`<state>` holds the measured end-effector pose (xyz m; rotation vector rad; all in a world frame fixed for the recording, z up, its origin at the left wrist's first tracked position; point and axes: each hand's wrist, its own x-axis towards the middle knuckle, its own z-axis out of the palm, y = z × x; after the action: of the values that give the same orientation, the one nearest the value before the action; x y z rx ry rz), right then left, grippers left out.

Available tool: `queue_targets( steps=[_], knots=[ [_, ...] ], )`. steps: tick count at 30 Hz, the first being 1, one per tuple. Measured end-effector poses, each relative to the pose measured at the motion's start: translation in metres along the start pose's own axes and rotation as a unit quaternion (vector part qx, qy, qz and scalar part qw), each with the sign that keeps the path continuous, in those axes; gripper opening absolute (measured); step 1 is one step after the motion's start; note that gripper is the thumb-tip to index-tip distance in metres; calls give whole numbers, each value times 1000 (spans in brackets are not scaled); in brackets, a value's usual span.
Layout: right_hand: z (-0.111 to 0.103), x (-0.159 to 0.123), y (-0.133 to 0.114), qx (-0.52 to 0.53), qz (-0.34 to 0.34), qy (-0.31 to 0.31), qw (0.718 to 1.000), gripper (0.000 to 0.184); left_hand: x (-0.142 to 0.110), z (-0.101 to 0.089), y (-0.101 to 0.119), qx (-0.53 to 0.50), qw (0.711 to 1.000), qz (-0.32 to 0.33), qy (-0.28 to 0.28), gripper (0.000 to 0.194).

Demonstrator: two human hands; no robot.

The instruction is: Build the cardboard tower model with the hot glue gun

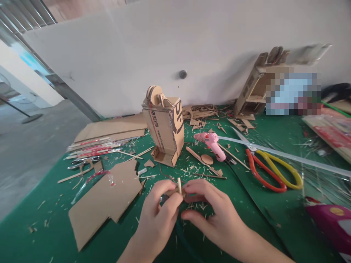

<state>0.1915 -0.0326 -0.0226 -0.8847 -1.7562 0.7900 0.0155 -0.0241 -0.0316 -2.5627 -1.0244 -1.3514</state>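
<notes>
Close in front of me, my left hand (pixel 161 210) pinches a small cardboard piece (pixel 173 192) between thumb and fingers. A short wooden stick (pixel 179 185) stands upright at that piece. The fingers of my right hand (pixel 212 208) curl onto the piece from the right, while its thumb stays apart, lower down. Much of the piece is hidden by my fingers. Beyond my hands stands a tall cardboard box model (pixel 164 131) with a round cardboard disc (pixel 155 95) on top and printed lettering on its sides.
Right of the model lie a pink glue gun (pixel 212 143) and large scissors (pixel 267 170) with red and yellow handles. A cut cardboard sheet (pixel 106 199) and bundled sticks (pixel 95 148) lie left. Scraps litter the green table (pixel 41 223). Another cardboard model (pixel 251 87) stands far right.
</notes>
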Motion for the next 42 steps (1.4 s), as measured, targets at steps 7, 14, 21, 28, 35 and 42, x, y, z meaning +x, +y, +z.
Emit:
queue_targets(
  steps=[7,14,21,28,35,42],
  knots=[
    [-4,-1,7,-123,-75,39,989,20,5,2,5,-39,998,-41,-10,35],
    [-9,-1,7,-159,-117,52,979,23,10,-5,7,-100,994,-39,-28,39],
    [-9,0,3,-170,-130,37,976,26,8,-6,6,-128,991,-35,-24,35],
    [-9,-1,5,-177,-129,18,976,24,9,-7,5,-97,994,-16,-43,32],
    [-7,1,2,-135,-111,58,983,25,5,-9,8,-75,995,-61,-11,33],
    [-7,0,0,-152,-115,39,981,24,4,-6,7,-85,996,-27,-8,39]
  ],
)
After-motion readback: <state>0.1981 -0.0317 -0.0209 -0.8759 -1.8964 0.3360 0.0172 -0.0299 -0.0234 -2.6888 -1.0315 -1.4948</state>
